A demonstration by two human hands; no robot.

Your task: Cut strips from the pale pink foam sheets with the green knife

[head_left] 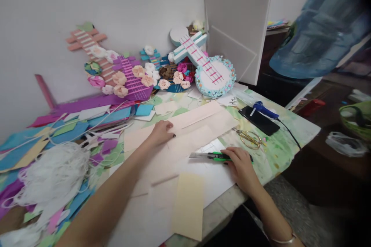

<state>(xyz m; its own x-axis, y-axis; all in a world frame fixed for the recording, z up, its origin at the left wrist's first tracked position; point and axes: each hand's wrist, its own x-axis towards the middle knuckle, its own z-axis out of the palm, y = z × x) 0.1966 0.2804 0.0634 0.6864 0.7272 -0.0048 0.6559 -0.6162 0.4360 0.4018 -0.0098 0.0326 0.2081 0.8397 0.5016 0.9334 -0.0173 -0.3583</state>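
My right hand (239,164) is closed around a green and black utility knife (217,156), its blade out and pointing left above white paper (216,185). My left hand (161,133) rests on a sheet of pale peach paper (203,117), fingers bent, with a gap between thumb and forefinger and nothing visible between them. A narrow slit or strip edge runs along the peach sheet beyond that hand. Closer to me lies a pale yellow card (189,206). Gold-handled scissors (249,139) lie right of the peach sheet.
A blue glue gun (265,110) lies on a black phone (259,119), its cord trailing right. White string (58,173) and coloured paper scraps (84,127) cover the left side. Paper-flowered guitar shapes (133,77) and a round-bodied one (216,75) lean at the back.
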